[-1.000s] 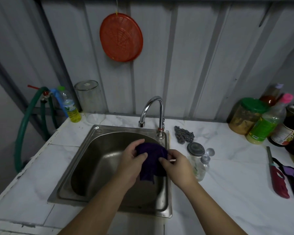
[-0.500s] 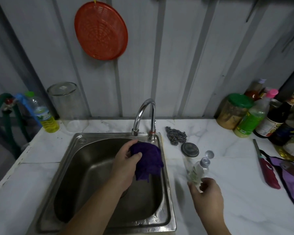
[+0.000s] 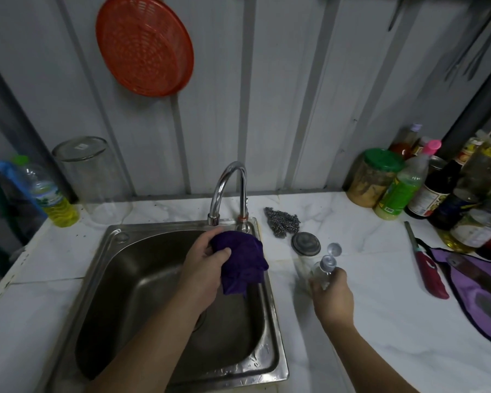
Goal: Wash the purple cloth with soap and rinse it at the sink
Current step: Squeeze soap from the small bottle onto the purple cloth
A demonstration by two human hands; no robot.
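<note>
My left hand (image 3: 207,268) holds the bunched, dark purple cloth (image 3: 243,258) over the right side of the steel sink (image 3: 125,279), just below the chrome tap (image 3: 228,188). No water runs from the tap. My right hand (image 3: 333,296) is closed around a small clear soap bottle (image 3: 322,272) with a flip cap standing open, on the counter right of the sink. The bottle's lower part is hidden by my fingers.
A steel scourer (image 3: 282,221) and a round metal lid (image 3: 305,243) lie beside the tap. Sauce bottles and a green-lidded jar (image 3: 376,177) crowd the back right. A red lighter (image 3: 428,268) and purple fabric (image 3: 476,287) lie at right. A glass jar (image 3: 90,177) and yellow bottle (image 3: 51,199) stand at left.
My right hand let go of the cloth, moved right to the counter and closed on the soap bottle. My left hand kept the cloth over the sink. The camera turned right.
</note>
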